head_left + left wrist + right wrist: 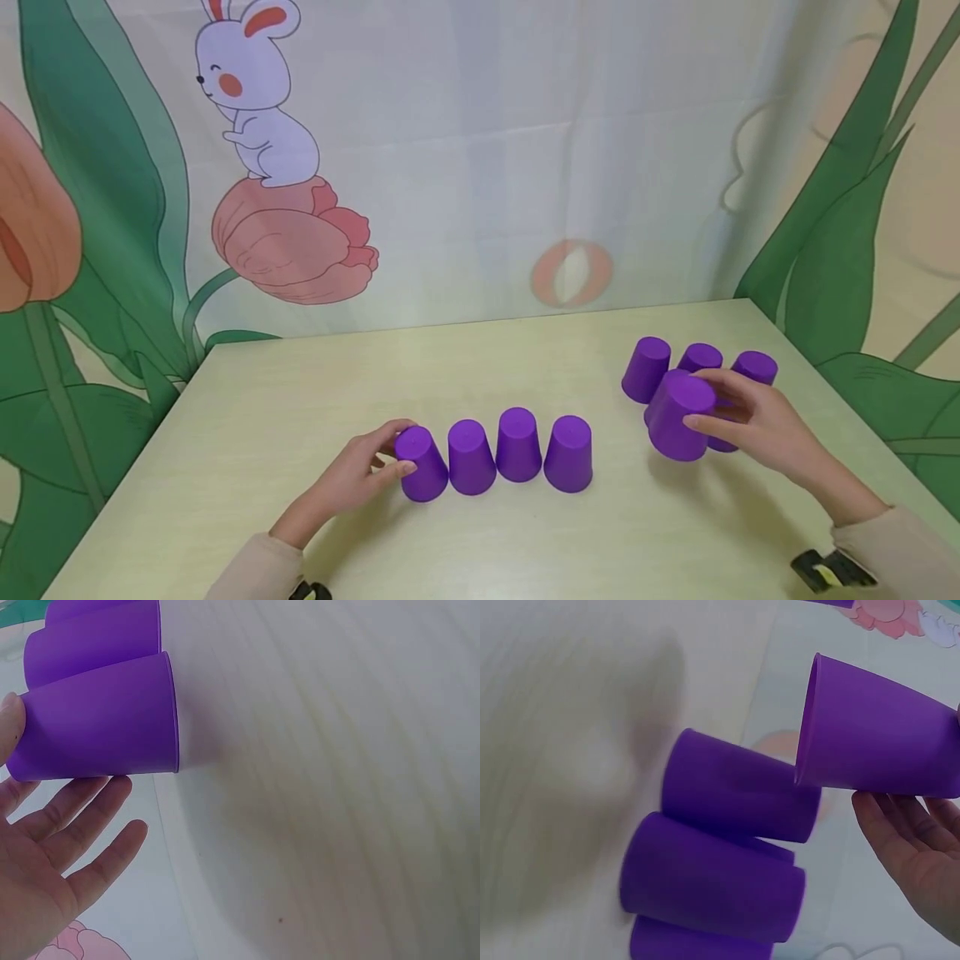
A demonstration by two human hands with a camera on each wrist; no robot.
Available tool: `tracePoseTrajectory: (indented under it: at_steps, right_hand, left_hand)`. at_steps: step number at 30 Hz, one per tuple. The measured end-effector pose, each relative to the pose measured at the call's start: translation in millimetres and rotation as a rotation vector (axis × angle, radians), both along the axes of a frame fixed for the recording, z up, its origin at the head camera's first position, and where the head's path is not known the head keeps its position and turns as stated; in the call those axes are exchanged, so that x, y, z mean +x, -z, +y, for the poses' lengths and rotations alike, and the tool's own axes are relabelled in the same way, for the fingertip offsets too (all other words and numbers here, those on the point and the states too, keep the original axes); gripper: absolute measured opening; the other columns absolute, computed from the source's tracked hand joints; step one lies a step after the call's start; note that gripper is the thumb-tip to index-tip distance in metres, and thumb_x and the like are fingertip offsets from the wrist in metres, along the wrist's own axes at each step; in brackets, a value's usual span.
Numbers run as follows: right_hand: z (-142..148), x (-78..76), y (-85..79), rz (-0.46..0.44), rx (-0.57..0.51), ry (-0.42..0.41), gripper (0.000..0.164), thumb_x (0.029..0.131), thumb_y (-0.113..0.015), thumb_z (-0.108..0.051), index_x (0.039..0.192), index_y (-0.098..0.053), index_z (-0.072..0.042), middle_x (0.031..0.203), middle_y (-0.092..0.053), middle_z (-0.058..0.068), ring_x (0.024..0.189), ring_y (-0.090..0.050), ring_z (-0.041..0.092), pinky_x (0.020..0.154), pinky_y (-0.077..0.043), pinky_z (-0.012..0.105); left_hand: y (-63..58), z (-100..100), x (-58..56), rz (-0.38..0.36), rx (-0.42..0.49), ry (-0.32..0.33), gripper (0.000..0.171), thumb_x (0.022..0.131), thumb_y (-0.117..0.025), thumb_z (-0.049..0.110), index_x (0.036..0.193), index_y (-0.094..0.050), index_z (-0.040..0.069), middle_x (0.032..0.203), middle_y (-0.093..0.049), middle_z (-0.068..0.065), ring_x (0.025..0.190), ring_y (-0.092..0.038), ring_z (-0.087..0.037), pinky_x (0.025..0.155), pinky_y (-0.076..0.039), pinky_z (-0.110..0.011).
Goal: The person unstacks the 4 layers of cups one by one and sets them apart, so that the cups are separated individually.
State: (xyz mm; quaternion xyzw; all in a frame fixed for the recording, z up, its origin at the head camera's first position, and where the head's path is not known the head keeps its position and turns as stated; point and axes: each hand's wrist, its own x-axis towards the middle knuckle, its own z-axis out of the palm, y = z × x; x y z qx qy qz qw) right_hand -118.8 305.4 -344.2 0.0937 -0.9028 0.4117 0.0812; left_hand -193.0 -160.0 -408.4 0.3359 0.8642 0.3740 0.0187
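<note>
Upside-down purple cups stand on a table, several of them in a row across the middle. At the row's left end, my left hand (pixel 356 471) holds the leftmost cup (pixel 422 467) between thumb and fingers. The left wrist view shows that cup (pixel 97 720) with its rim by the tabletop. My right hand (pixel 772 425) grips another purple cup (pixel 678 421), raised off the table with its mouth down. In the right wrist view the raised cup (pixel 877 727) is apart from the cups (pixel 712 877) behind it.
A cluster of upside-down purple cups (pixel 647 371) stands at the table's right, partly hidden by my right hand and its cup. The pale wooden table (pixel 525 550) ends at a curtain (pixel 480 167) printed with a rabbit and flowers.
</note>
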Motion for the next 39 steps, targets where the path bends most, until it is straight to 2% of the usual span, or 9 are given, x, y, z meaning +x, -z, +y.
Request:
tracePoseTrajectory:
  at_steps: [4, 10, 19, 21, 27, 28, 33, 37, 39]
  right_hand:
    - [6.9, 0.8, 6.9, -0.063, 0.001, 0.021, 0.051, 0.082, -0.069, -0.021, 0.123, -0.049, 0.0, 0.113, -0.058, 0.019, 0.093, -0.06, 0.012, 0.072, -0.048, 0.02]
    - [13.0, -1.8, 21.8, -0.059, 0.001, 0.024, 0.047, 0.081, -0.069, -0.02, 0.118, -0.051, 0.002, 0.11, -0.058, 0.018, 0.09, -0.052, -0.007, 0.075, -0.046, 0.016]
    - [20.9, -2.6, 34.5, -0.074, 0.042, 0.028, 0.048, 0.081, -0.07, -0.024, 0.117, -0.052, 0.001, 0.113, -0.056, 0.016, 0.093, -0.043, -0.015, 0.08, -0.04, 0.011]
    - [22.6, -2.2, 36.1, -0.069, 0.046, 0.025, 0.047, 0.08, -0.071, -0.022, 0.116, -0.052, 0.001, 0.112, -0.057, 0.016, 0.094, -0.045, -0.014, 0.081, -0.042, 0.013]
    - [26.2, 0.0, 39.1, -0.09, 0.074, 0.044, 0.049, 0.08, -0.071, -0.022, 0.117, -0.051, 0.003, 0.112, -0.057, 0.019, 0.099, -0.057, 0.016, 0.082, -0.047, 0.026]
    - [26.9, 0.5, 39.4, -0.093, 0.076, 0.05, 0.05, 0.08, -0.071, -0.022, 0.117, -0.051, 0.003, 0.112, -0.057, 0.019, 0.099, -0.057, 0.017, 0.082, -0.047, 0.027]
    - [31.2, 2.7, 38.5, -0.092, 0.07, 0.057, 0.051, 0.079, -0.071, -0.022, 0.12, -0.051, 0.002, 0.114, -0.056, 0.02, 0.093, -0.05, -0.007, 0.079, -0.047, 0.022]
    - [31.8, 4.2, 34.3, -0.063, 0.078, 0.058, 0.056, 0.079, -0.072, -0.022, 0.123, -0.049, 0.004, 0.117, -0.055, 0.023, 0.097, -0.056, 0.005, 0.078, -0.046, 0.018]
    - [30.4, 4.2, 30.2, -0.039, 0.071, 0.061, 0.058, 0.079, -0.072, -0.022, 0.124, -0.047, 0.005, 0.118, -0.054, 0.025, 0.098, -0.056, 0.004, 0.078, -0.045, 0.014]
  left_hand:
    - [0.1, -0.3, 0.5, -0.001, 0.002, 0.001, 0.039, 0.088, -0.061, 0.024, 0.122, -0.048, 0.009, 0.102, -0.064, -0.003, 0.086, -0.061, -0.021, 0.065, -0.048, -0.03]
    - [-0.1, -1.5, -0.2, -0.004, 0.002, -0.006, 0.039, 0.088, -0.061, 0.024, 0.122, -0.048, 0.01, 0.102, -0.064, -0.002, 0.086, -0.06, -0.021, 0.065, -0.048, -0.03]
    - [-0.1, -1.3, -0.3, -0.006, 0.0, -0.003, 0.039, 0.088, -0.061, 0.024, 0.122, -0.048, 0.009, 0.103, -0.064, -0.003, 0.086, -0.061, -0.02, 0.065, -0.049, -0.029]
    - [-0.1, -0.8, -0.1, -0.006, 0.001, -0.001, 0.039, 0.088, -0.061, 0.024, 0.122, -0.048, 0.009, 0.103, -0.064, -0.003, 0.086, -0.061, -0.02, 0.065, -0.049, -0.029]
    - [-0.3, -0.5, 0.7, 0.002, 0.002, 0.0, 0.039, 0.088, -0.061, 0.023, 0.122, -0.048, 0.008, 0.103, -0.064, -0.004, 0.086, -0.061, -0.02, 0.065, -0.048, -0.029]
    - [-0.6, -0.4, 0.9, 0.002, 0.004, 0.001, 0.039, 0.088, -0.061, 0.023, 0.122, -0.048, 0.008, 0.103, -0.064, -0.004, 0.086, -0.061, -0.02, 0.065, -0.048, -0.029]
    - [-1.3, -0.6, 1.3, 0.0, 0.008, 0.003, 0.039, 0.088, -0.061, 0.022, 0.122, -0.048, 0.008, 0.103, -0.064, -0.004, 0.086, -0.061, -0.022, 0.065, -0.048, -0.03]
    - [-0.8, -0.5, 1.1, -0.005, 0.004, -0.001, 0.039, 0.088, -0.061, 0.023, 0.122, -0.048, 0.009, 0.103, -0.064, -0.004, 0.086, -0.061, -0.021, 0.065, -0.048, -0.03]
    - [-0.5, -0.5, 0.5, -0.002, 0.001, -0.003, 0.039, 0.088, -0.061, 0.023, 0.123, -0.048, 0.009, 0.103, -0.064, -0.004, 0.086, -0.061, -0.02, 0.066, -0.048, -0.03]
